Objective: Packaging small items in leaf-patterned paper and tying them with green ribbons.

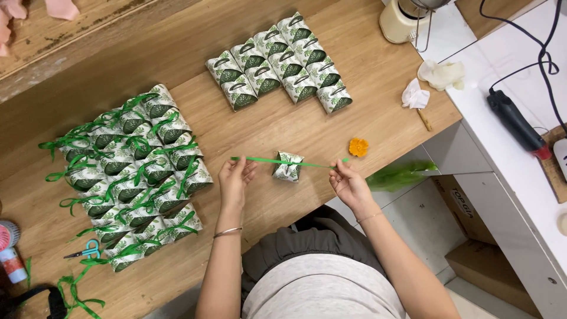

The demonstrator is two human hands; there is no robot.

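Wooden table [283, 130]: L hand [235, 177] & R hand [348, 183] grips pinch green ribbon [260, 159] ends taut over leaf-print box [287, 167].

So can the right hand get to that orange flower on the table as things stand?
Probably yes. The orange flower lies just beyond the right hand on bare wooden table with nothing between them, though that hand is pinching an end of the green ribbon.

left hand [236, 177]: grip pinched, palm down | right hand [348, 183]: grip pinched, arm extended
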